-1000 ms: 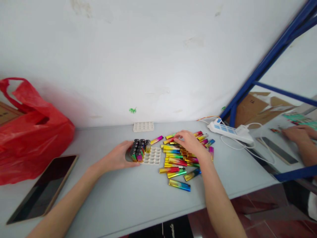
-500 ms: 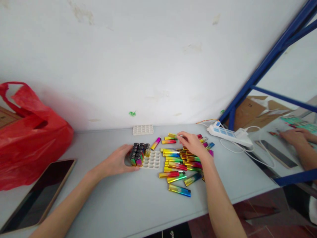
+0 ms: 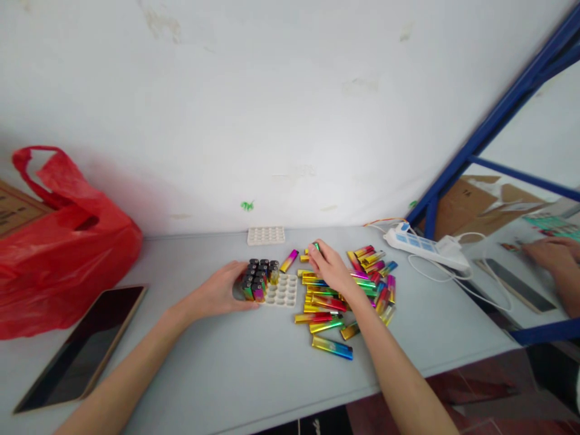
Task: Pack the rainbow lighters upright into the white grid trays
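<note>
My left hand (image 3: 222,290) curls around the left side of a group of upright lighters (image 3: 258,279), fingers behind and thumb in front. These have black tops and stand in rows in a white tray (image 3: 285,291), whose right-hand cells show bare. Above the loose pile, my right hand (image 3: 328,266) pinches a lighter (image 3: 316,246), mostly hidden by the fingers with a green end showing. Shiny multicoloured lighters (image 3: 324,302) lie heaped beneath and around the right hand. One purple-and-yellow lighter (image 3: 289,261) lies apart, behind the tray.
A second white tray (image 3: 266,235) rests by the wall. On the left are a red plastic bag (image 3: 77,254) and a dark tablet (image 3: 81,347). A white power strip (image 3: 423,246) with cables lies at the right, near a blue metal frame (image 3: 493,115). Beyond it shows another person's hand (image 3: 548,254).
My right hand has lifted a lighter from the back of the pile and turned it more upright, shifting slightly left. The left hand keeps its place around the standing lighters. The view has shifted slightly.
</note>
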A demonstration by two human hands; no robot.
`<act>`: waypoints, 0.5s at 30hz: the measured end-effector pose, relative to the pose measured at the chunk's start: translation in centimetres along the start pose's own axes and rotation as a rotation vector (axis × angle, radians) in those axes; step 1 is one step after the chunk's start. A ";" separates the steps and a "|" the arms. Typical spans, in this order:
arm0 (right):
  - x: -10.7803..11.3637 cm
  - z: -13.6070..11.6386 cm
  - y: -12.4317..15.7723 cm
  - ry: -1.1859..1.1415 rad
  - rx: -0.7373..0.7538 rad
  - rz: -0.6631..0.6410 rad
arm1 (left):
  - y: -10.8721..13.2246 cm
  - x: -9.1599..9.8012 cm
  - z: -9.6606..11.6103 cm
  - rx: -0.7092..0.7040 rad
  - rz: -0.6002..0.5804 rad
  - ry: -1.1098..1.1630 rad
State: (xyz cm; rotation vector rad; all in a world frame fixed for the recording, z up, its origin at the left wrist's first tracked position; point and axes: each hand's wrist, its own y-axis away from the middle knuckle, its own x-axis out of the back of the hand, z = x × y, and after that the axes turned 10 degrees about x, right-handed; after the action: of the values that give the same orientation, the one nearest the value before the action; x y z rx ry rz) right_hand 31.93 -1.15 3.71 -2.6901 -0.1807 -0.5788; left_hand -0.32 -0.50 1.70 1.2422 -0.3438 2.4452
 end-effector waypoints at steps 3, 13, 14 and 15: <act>-0.8 -0.8 0.1 0.088 0.018 0.096 | 0.1 0.2 0.5 0.037 0.015 -0.039; -3.1 -2.4 0.8 0.185 0.098 0.082 | 0.0 0.3 0.8 0.080 -0.007 -0.063; -3.2 -2.5 0.8 0.193 0.103 0.070 | 0.0 0.3 0.8 0.078 -0.004 -0.063; -3.2 -2.5 0.8 0.198 0.110 0.063 | 0.0 0.2 0.7 0.077 -0.002 -0.062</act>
State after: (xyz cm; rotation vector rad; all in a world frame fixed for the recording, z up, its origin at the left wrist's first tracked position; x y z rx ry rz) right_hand 28.25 -3.04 4.21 -2.5040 -0.0713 -0.7872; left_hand 0.06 -0.76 2.29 1.3521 -0.2670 2.4427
